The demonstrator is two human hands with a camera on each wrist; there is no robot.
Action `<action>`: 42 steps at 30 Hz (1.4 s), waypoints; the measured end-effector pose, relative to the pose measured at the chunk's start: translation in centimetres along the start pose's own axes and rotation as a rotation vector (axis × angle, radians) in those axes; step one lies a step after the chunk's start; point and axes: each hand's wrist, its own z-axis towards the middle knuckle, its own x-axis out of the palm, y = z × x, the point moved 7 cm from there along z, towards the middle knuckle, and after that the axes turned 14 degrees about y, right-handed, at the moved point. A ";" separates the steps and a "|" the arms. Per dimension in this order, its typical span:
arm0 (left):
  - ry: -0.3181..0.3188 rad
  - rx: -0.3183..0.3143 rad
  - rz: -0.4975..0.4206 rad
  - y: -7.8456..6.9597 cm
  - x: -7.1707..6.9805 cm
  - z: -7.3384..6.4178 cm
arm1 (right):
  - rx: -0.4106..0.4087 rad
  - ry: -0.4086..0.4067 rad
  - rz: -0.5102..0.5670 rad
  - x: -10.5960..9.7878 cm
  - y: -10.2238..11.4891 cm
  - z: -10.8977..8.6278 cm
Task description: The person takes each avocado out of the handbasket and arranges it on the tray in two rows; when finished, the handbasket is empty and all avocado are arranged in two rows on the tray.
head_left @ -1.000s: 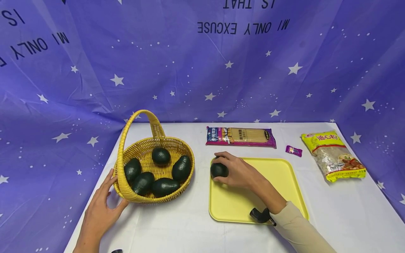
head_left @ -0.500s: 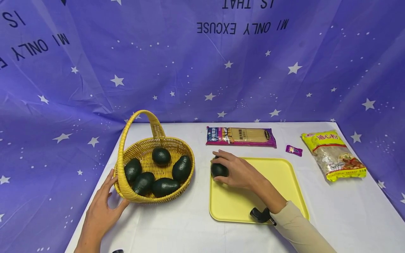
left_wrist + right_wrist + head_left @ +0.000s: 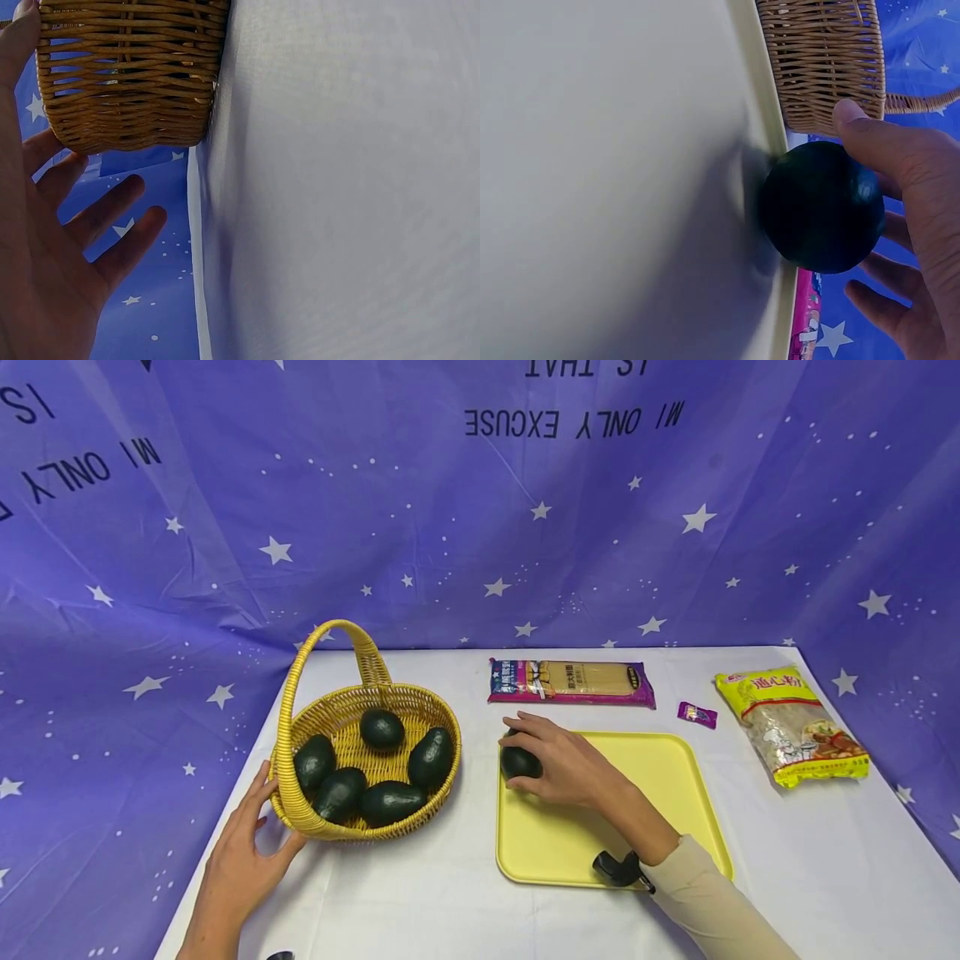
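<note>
My right hand (image 3: 566,764) holds a dark green avocado (image 3: 519,763) over the left end of the yellow tray (image 3: 555,852). In the right wrist view the thumb lies along the avocado (image 3: 821,206) and the fingers reach round behind it, close over the tray's rim. A yellow wicker basket (image 3: 408,695) with a tall handle stands on the left with several avocados (image 3: 392,803) in it. My left hand (image 3: 243,860) touches the basket's left side, thumb and fingers spread. The left wrist view shows straight fingers beside the basket wall (image 3: 131,82), the lower ones apart from it.
Behind the tray lies a purple pasta packet (image 3: 572,682), with a small purple packet (image 3: 697,715) to its right. A yellow pasta bag (image 3: 791,727) lies at the right. A purple star-printed cloth (image 3: 480,543) hangs behind the white table (image 3: 420,902).
The right hand's upper fingers have shifted slightly on the avocado. Otherwise both hands, the basket and the tray stay in place.
</note>
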 end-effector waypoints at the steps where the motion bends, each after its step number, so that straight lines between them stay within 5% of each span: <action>1: 0.000 -0.001 0.000 0.0 0.0 0.0 | -0.002 -0.001 -0.006 -0.1 0.1 0.0; 14: -0.012 0.014 -0.003 0.1 -0.3 0.1 | -0.025 -0.010 -0.084 -1.2 1.3 1.0; 42: -0.005 0.030 -0.050 0.0 0.0 0.0 | -0.087 0.005 -0.081 -1.8 6.8 6.0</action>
